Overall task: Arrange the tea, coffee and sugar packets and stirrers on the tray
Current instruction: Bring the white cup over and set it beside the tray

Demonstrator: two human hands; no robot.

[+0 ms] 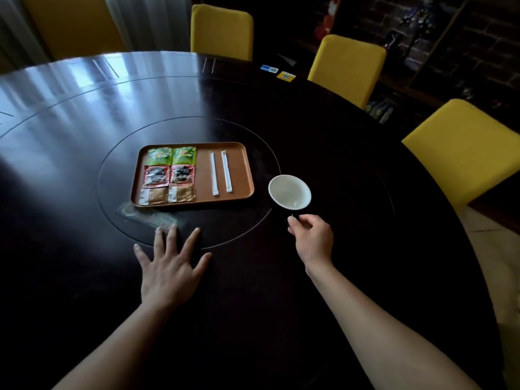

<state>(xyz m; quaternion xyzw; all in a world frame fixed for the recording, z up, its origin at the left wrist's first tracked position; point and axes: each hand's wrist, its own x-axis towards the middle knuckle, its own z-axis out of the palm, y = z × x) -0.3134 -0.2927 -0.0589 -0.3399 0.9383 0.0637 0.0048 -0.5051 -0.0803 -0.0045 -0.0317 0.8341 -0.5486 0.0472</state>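
An orange tray lies on the dark round table. On its left half sit two green tea packets, two red and black coffee packets below them, and two brown and white sugar packets nearest me. Two white wrapped stirrers lie side by side on the right half. A black cup with a white inside stands just right of the tray. My right hand pinches the cup's handle. My left hand rests flat on the table in front of the tray, fingers spread.
The tray sits on an inset turntable ring in the dark table. Yellow chairs stand around the far and right sides. Small blue and yellow cards lie at the far table edge.
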